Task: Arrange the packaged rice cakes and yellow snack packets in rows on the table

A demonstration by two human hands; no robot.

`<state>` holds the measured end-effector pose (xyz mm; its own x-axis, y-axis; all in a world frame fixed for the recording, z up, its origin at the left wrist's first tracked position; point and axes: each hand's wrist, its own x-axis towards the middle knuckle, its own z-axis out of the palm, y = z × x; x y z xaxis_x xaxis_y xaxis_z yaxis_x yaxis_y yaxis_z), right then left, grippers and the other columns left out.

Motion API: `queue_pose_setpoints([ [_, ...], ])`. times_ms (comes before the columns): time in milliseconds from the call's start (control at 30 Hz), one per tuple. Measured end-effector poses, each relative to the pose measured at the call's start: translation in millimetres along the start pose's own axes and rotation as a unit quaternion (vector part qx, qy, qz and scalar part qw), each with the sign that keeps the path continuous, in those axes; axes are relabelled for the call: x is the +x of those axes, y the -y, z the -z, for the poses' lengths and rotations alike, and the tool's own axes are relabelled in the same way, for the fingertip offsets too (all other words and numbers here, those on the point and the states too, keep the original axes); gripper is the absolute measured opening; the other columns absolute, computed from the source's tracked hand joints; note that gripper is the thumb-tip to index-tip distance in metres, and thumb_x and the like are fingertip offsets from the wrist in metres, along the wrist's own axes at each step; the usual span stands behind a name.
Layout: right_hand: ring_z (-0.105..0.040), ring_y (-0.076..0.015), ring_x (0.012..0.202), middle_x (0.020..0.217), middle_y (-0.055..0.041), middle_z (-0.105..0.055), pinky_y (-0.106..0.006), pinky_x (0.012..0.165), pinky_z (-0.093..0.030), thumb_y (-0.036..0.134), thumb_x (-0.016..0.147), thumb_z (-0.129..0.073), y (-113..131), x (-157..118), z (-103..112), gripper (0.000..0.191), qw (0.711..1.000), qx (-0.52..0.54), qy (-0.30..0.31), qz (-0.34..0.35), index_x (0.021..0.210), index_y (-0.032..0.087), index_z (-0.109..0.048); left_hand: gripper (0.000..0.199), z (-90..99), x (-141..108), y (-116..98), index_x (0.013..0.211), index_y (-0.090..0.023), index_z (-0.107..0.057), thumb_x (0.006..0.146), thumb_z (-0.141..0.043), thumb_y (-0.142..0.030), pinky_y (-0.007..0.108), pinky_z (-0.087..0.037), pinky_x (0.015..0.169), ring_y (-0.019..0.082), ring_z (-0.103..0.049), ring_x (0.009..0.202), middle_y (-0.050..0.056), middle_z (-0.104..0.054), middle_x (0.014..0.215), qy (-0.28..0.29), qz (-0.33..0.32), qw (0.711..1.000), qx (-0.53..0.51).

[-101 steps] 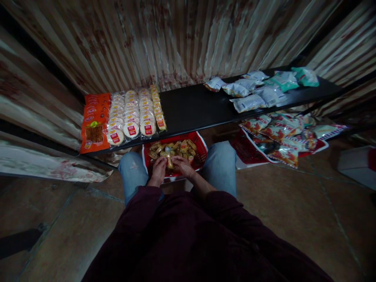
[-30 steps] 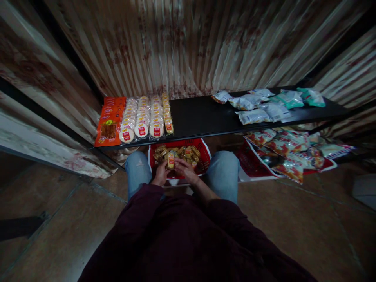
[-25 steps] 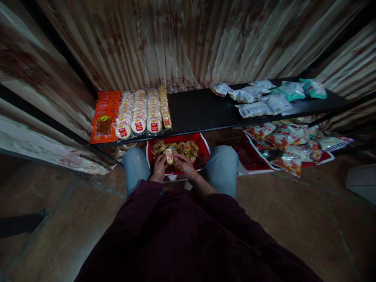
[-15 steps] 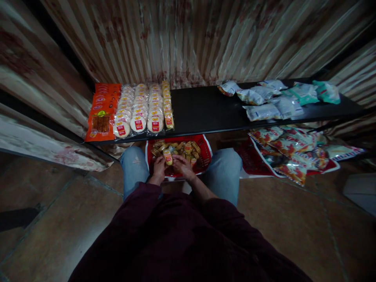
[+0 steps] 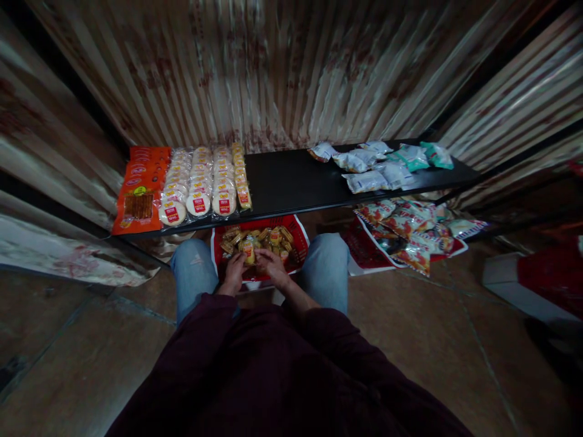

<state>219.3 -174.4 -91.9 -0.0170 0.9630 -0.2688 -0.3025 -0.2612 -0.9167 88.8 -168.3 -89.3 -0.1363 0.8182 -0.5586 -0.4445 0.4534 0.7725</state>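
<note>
A small yellow wrapped snack packet point(image 5: 248, 252) with a red label is held up over a red box point(image 5: 298, 233) between my knees. My left hand point(image 5: 234, 272) grips the packet's left side with closed fingers. On its right side, the fingers of my right hand point(image 5: 272, 267) pinch the edge. Beneath both hands, several similar yellow packets point(image 5: 285, 237) lie loose in the box. The fingertips are small and dim in this view.
A black shelf point(image 5: 282, 179) crosses in front. On its left stand rows of round wrapped crackers point(image 5: 198, 204), a yellow packet row point(image 5: 241, 176) and orange snack bags point(image 5: 139, 203). White and green bags point(image 5: 364, 181) lie right. Below, another red box point(image 5: 364, 249) holds chip bags point(image 5: 412, 221).
The view has turned to the right, so the shelf and boxes appear shifted left. Both hands stay on the packet above the box, with little other movement.
</note>
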Motion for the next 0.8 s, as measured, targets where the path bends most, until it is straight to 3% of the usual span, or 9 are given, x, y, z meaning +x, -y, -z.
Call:
queue_pose_setpoints([
  [333, -0.064, -0.0177, 0.077, 0.086, -0.0021, -0.070, -0.032, 0.072, -0.053, 0.044, 0.051, -0.084, -8, 7, -6, 0.050, 0.997, 0.060, -0.040, -0.024, 0.093, 0.023, -0.067, 0.037, -0.7, 6, 5, 0.092, -0.018, -0.067, 0.064, -0.075, -0.040, 0.028, -0.047, 0.070, 0.018, -0.062, 0.087, 0.008, -0.068, 0.101, -0.017, 0.046, 0.999, 0.018],
  [500, -0.065, -0.0194, 0.082, 0.091, -0.0036, -0.070, -0.034, 0.076, -0.052, 0.046, 0.053, -0.082, -9, 10, -4, 0.049, 0.999, 0.030, -0.039, -0.023, 0.093, 0.023, -0.067, 0.031, -3.5, 4, 3, 0.094, -0.020, -0.068, 0.068, -0.073, -0.037, 0.028, -0.047, 0.071, 0.018, -0.063, 0.091, 0.008, -0.067, 0.109, -0.029, 0.050, 0.998, 0.032],
  [667, -0.064, -0.0212, 0.090, 0.098, -0.0038, -0.069, -0.034, 0.078, -0.052, 0.043, 0.052, -0.083, -1, 3, -5, 0.048, 1.000, 0.017, -0.019, -0.017, 0.093, 0.024, -0.067, 0.033, -3.4, 1, 0, 0.093, -0.018, -0.068, 0.066, -0.074, -0.036, 0.027, -0.046, 0.068, 0.015, -0.063, 0.078, 0.006, -0.069, 0.092, -0.016, 0.042, 0.998, 0.034],
  [800, -0.064, -0.0204, 0.089, 0.098, -0.0026, -0.069, -0.032, 0.074, -0.052, 0.042, 0.055, -0.081, 3, -3, -5, 0.044, 1.000, 0.004, 0.001, -0.015, 0.092, 0.026, -0.065, 0.031, -3.1, -3, -2, 0.084, -0.018, -0.064, 0.063, -0.075, -0.038, 0.024, -0.045, 0.061, 0.012, -0.058, 0.066, 0.001, -0.065, 0.075, -0.005, 0.001, 0.999, 0.040],
])
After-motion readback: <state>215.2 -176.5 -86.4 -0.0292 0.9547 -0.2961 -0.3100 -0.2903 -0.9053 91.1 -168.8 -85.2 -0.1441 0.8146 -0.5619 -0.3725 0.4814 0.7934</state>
